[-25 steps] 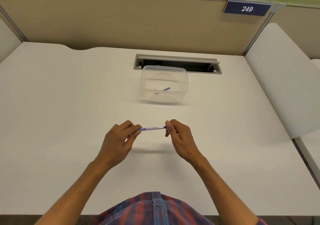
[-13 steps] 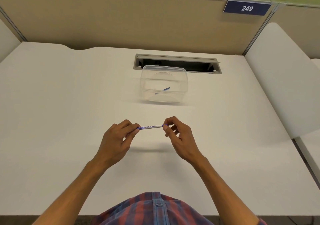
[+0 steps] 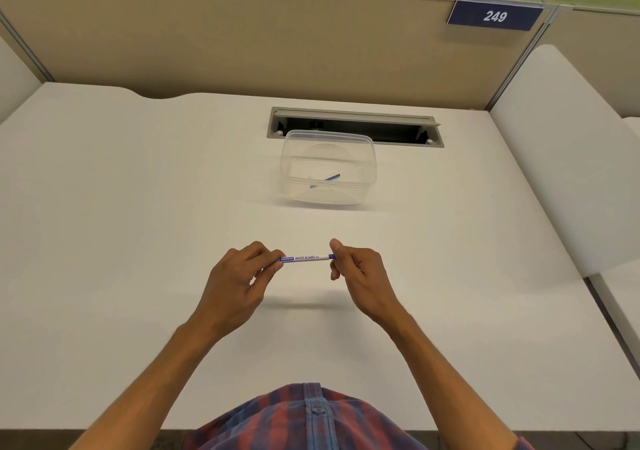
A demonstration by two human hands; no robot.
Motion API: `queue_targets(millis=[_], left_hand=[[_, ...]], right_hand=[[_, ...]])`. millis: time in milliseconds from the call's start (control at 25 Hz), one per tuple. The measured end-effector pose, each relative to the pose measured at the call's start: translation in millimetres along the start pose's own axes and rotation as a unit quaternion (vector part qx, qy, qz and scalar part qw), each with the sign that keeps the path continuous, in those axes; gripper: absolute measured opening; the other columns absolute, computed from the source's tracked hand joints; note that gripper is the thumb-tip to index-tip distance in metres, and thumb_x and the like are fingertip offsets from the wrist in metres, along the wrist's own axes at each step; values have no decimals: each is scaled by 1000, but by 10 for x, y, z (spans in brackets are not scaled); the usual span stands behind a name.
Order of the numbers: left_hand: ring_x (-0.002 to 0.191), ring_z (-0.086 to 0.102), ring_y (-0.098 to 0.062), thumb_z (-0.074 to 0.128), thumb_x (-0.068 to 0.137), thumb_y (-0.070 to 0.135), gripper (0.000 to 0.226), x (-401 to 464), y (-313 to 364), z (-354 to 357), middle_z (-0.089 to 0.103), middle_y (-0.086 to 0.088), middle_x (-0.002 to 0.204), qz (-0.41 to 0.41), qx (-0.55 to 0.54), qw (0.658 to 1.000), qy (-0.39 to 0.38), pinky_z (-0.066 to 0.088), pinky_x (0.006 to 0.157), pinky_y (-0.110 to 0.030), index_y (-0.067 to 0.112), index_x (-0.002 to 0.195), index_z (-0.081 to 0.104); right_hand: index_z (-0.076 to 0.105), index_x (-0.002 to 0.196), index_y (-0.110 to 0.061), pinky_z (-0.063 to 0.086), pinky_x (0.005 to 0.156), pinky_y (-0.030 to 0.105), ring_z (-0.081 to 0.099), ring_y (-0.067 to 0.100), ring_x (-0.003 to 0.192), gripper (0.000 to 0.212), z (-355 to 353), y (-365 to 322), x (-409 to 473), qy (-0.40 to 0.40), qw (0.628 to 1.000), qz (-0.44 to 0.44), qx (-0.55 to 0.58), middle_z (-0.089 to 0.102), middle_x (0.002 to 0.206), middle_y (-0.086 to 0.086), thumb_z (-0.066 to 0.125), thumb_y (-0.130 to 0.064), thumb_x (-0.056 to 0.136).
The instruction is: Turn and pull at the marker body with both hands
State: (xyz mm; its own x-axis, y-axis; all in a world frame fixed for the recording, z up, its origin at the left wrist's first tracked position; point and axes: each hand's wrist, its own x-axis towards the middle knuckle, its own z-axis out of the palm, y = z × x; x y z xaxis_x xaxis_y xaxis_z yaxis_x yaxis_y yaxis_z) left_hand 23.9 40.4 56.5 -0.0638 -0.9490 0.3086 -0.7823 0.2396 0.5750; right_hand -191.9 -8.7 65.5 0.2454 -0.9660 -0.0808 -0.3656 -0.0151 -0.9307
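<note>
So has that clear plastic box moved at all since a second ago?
No. The clear plastic box sits where it did, its far rim just in front of the cable slot in the desk, with the blue piece inside lying as before.

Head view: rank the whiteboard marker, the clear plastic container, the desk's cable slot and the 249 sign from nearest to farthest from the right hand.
1. whiteboard marker: pinched at its end by the right hand, to its left.
2. clear plastic container: farther back on the desk, holding a blue piece.
3. cable slot: just behind the container.
4. 249 sign: up on the partition, back right.
</note>
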Motion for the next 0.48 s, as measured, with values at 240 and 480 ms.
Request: queue_targets(millis=[240,480], left_hand=[[69,44,-5,46,96,33,23,16,-32,-19,55,14,83,-3,-2,1000,5,33,65,-16,27,103,67],[70,44,-4,45,96,33,25,27,-35,-33,54,13,81,-2,3,1000,13,33,65,-18,24,102,68]], right_hand=[[58,85,-28,43,64,24,63,18,73,12,-6,13,-23,8,999,-49,-3,65,84,-9,54,-34,95],[56,87,-26,45,64,29,63,18,73,10,5,21,-14,7,997,-73,-20,63,82,-8,52,-30,95]])
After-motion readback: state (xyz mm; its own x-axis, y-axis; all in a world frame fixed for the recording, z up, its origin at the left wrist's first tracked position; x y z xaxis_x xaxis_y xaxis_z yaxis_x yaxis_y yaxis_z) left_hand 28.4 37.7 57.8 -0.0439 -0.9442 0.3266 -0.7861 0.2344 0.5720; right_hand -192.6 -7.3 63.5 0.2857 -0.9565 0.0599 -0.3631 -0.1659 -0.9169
